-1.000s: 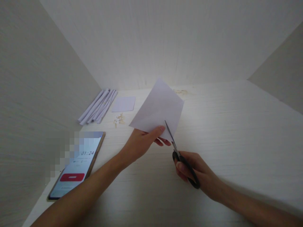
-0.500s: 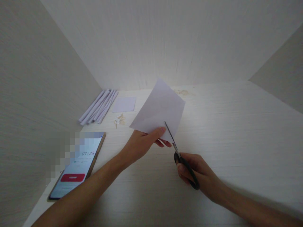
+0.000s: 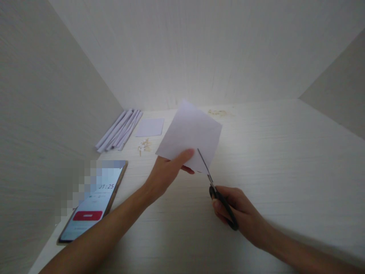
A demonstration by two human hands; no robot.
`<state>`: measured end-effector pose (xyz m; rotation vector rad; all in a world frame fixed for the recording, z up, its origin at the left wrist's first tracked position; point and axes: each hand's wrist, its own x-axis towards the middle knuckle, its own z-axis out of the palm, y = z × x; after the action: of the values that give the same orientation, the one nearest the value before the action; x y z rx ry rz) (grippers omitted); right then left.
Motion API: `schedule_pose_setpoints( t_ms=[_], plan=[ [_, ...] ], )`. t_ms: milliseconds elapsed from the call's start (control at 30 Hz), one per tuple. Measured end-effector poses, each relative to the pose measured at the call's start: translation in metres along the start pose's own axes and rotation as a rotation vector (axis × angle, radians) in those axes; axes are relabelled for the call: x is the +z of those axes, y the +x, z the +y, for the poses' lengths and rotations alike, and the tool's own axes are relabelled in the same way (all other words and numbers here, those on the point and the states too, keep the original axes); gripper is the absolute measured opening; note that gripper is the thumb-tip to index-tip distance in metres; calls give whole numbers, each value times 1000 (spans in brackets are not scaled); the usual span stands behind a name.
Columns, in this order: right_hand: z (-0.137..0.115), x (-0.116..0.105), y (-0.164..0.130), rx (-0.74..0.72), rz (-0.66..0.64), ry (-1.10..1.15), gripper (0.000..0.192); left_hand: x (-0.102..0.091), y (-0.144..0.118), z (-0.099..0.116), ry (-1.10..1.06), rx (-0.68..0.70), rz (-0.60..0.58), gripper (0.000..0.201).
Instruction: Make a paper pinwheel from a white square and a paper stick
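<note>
My left hand (image 3: 168,173) pinches a white sheet of paper (image 3: 191,129) near its lower edge, thumb on top and fingers underneath. The sheet is held up off the table, turned like a diamond. Black-handled scissors (image 3: 225,207) are gripped in my right hand (image 3: 236,207), pointing up and to the left. One blade lies over the paper's lower corner, close to my left thumb. The other blade is mostly hidden behind the sheet.
At the far left lie several rolled paper tubes (image 3: 118,131). Beside them are a flat white paper square (image 3: 149,127) and a small heap of scraps (image 3: 145,145). More pale bits (image 3: 219,113) lie along the back wall. A phone (image 3: 88,213) showing a timer rests at the left.
The paper has tilted and shifted slightly left and down with my left hand. The scissors have moved only a little and stay over the paper's corner.
</note>
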<state>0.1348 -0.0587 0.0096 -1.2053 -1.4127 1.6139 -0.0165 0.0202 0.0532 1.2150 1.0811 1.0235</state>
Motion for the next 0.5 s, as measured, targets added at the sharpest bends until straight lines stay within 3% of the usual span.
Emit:
schedule_pose_setpoints(
  t_ms=[100,500],
  plan=[
    [0,0,0,-4,1,-11,40,-2,2,-3,-29,42,95,20],
    [-4,2,-1,17,7,-2,40,-4,1,-4,33,65,-2,17]
  ],
)
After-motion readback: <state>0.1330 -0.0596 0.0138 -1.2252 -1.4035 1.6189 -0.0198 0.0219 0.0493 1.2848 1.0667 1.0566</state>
